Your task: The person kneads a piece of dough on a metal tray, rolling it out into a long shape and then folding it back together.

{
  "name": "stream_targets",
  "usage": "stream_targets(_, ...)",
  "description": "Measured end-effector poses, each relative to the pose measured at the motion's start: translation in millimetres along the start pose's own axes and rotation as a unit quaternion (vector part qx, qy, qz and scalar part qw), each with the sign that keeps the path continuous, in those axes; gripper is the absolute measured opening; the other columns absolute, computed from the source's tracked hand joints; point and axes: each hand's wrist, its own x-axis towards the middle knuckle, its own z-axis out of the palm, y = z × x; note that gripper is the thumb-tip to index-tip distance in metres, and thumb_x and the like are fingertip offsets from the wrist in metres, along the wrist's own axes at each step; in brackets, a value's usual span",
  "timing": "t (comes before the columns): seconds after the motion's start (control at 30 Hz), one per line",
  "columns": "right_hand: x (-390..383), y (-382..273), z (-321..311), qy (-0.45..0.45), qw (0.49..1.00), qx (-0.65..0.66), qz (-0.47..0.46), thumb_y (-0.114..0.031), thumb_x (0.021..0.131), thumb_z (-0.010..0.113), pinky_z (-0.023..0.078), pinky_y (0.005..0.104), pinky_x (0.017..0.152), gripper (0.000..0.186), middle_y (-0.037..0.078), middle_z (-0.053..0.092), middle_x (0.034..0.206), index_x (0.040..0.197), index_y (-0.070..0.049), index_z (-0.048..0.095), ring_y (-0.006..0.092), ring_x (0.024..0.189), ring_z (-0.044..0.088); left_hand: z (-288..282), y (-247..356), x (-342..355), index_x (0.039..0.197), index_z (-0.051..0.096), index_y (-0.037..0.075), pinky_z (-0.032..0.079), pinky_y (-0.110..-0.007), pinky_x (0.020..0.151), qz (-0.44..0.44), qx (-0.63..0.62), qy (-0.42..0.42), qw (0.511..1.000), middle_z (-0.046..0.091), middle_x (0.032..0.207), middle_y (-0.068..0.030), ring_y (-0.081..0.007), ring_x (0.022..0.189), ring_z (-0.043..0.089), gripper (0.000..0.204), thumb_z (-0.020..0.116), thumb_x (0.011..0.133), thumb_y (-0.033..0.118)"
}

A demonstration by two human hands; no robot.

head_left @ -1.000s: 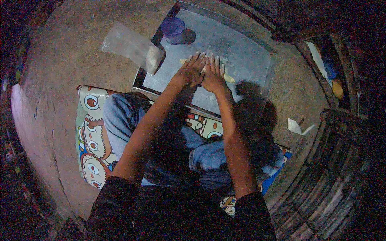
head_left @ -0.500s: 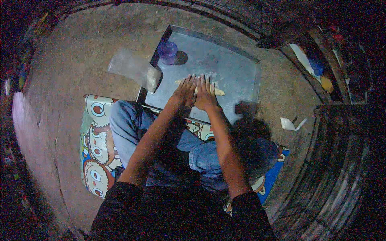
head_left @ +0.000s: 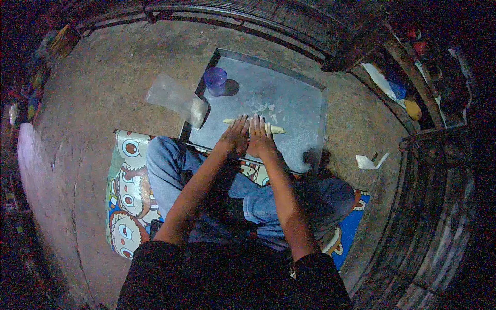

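Both arms (head_left: 199,196) are stretched forward, the left hand (head_left: 235,136) and right hand (head_left: 259,138) laid flat side by side, palms down. The fingers (head_left: 257,125) are held straight, gripping nothing, over the middle of the dough roll (head_left: 277,129) on the tray (head_left: 297,101).

"What fills the middle of the head view?"

"The person's left hand (head_left: 236,137) and right hand (head_left: 260,141), side by side, fingers straight, laid over a pale, dough-like roll (head_left: 276,129). Its ends point toward nine and three o'clock."

"On what?"

"A bluish-grey tray (head_left: 294,93), with white powder (head_left: 267,110) at one o'clock from the hands."

"And round about?"

"A purple cup (head_left: 215,79) on the tray at eleven, a clear plastic bag (head_left: 173,96) reaching its edge at ten, a white scrap (head_left: 366,162) at three, a patterned mat (head_left: 127,191) at eight."
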Motion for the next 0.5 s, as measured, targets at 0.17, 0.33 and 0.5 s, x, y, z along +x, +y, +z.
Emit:
stream_targets(0.17,-7,-12,-9,-0.060,0.998,0.012,0.011,-0.039,0.081,0.047,0.009,0.0519,0.109,0.076,0.019,0.013,0.148,0.140,0.000,0.020,0.0336,0.138,0.011,15,-10,-1,0.139,0.021,-0.002,0.013,-0.045,0.111,0.006,0.047,-0.059,0.997,0.012,0.148,-0.0213,-0.0354,0.137,0.013,0.072,0.049,0.081,0.029)
stream_targets(0.33,-16,-17,-19,-0.129,0.991,0.022,0.020,-0.031,0.084,0.044,0.005,0.0518,0.110,0.073,0.019,0.004,0.150,0.142,0.000,0.012,0.0331,0.139,0.003,30,-9,-8,0.139,0.023,-0.002,0.014,-0.046,0.111,0.007,0.008,-0.047,0.999,0.015,0.147,-0.0216,-0.0362,0.137,0.015,0.072,0.049,0.081,0.033)
stream_targets(0.5,-22,-28,-31,-0.145,0.987,0.029,0.058,-0.023,0.085,0.042,0.006,0.0520,0.110,0.063,0.019,0.020,0.146,0.140,0.000,0.022,0.0336,0.137,0.016,-5,13,-34,0.136,0.030,0.000,0.017,-0.047,0.110,0.062,0.109,-0.038,0.991,0.024,0.144,-0.0227,-0.0363,0.134,0.022,0.063,0.045,0.085,0.033)
